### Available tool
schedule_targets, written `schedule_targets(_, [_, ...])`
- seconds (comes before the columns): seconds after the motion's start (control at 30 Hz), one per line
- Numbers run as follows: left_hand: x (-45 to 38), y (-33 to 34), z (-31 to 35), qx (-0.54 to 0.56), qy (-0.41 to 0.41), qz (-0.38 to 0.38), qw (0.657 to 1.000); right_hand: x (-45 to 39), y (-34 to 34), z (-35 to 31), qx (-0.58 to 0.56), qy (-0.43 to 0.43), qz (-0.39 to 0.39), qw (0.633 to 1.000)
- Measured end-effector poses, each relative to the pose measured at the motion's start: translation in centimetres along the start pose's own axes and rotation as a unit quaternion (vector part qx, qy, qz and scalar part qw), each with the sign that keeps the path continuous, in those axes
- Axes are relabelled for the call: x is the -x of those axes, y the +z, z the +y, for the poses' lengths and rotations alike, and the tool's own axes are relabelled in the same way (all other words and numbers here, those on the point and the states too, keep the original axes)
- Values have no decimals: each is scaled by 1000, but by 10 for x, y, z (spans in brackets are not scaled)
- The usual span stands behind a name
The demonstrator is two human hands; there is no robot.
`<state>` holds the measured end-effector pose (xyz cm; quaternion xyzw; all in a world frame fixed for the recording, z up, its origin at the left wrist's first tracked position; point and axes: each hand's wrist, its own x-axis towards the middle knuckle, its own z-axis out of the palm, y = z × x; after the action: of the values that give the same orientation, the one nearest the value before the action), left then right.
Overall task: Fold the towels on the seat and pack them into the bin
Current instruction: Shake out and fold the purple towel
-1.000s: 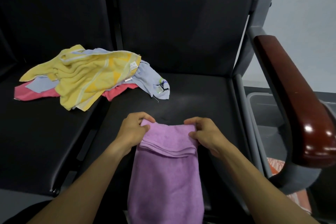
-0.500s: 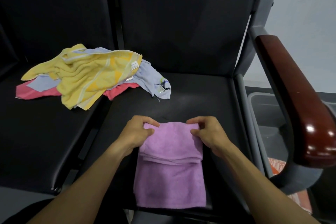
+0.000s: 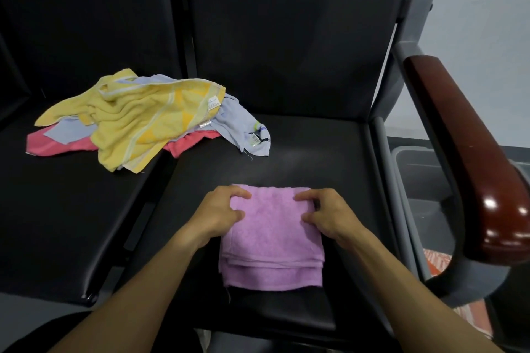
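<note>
From the head camera, a folded square lilac terry towel [image 3: 272,241] lies at six o'clock on the black padded seat [image 3: 329,152], its far corners gripped by the left hand [image 3: 220,213] and right hand [image 3: 329,216]. The grey plastic bin [image 3: 424,180] waits at three o'clock beyond the armrest; I judge the uneven layers may slip apart when lifted across.

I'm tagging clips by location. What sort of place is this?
Probably a waiting area: linked black padded seats in a row, a grey metal frame with a wooden armrest, and a bare white wall behind. Nothing settles which building.
</note>
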<state>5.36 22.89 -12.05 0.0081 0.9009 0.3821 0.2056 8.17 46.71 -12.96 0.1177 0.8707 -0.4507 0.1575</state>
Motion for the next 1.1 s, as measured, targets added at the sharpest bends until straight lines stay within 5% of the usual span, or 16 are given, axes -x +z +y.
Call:
schedule_targets(0.3, [2,4,0,-103,12,-31,994,7,-3,-8,129,23,-74,989])
schedule_targets(0.47, [4,24,3,-256,87,129,954,10,21,-13,266,-154,124,943])
schedule_targets(0.6, [7,58,-7,-326,135,60,934,17,68,-4,325,-198,8,925])
schedule_targets(0.7, [2,65,-25,-368,90,20,925,15,79,18,393,-175,32,902])
schedule_targets(0.87, [0,66,-30,-363,96,59,925,11,56,32,391,-58,55,917])
schedule_targets(0.97, [6,61,-23,-342,132,120,923,14,58,18,358,-130,113,918])
schedule_targets(1.1, [7,68,-34,-341,139,63,927,22,86,12,353,-213,33,910])
